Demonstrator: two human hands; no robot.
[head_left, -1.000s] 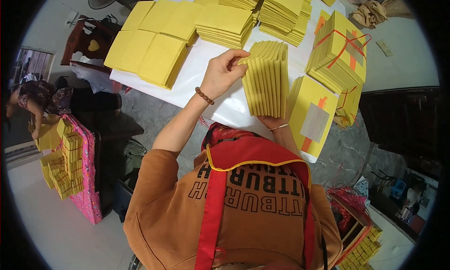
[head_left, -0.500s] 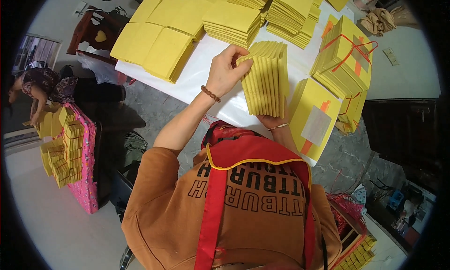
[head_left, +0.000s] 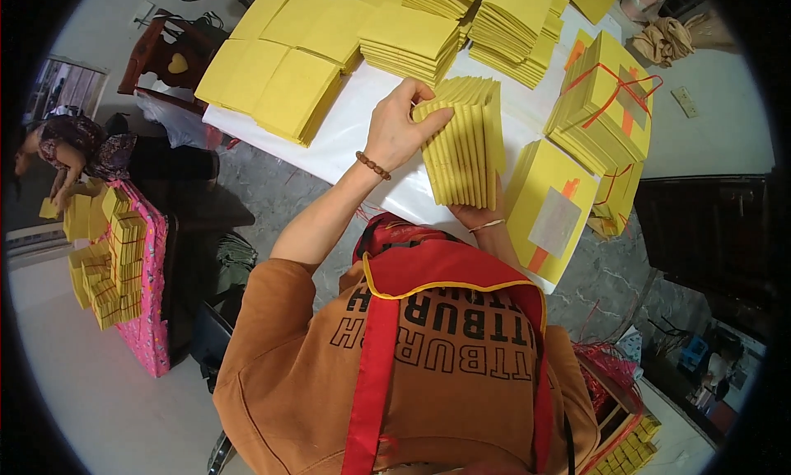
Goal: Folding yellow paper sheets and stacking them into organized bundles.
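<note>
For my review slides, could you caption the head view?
Left hand grips a yellow paper stack near its top, right hand at its lower end, by a white table.

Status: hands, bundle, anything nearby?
Left hand grips yellow bundle at upper left. Right hand at its lower end, mostly hidden. Orange-striped yellow stack close on the right.

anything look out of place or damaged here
No spill or damage stands out. The held yellow bundle looks intact; only the red string at lower right looks messy, a tangle with loose strands.
</note>
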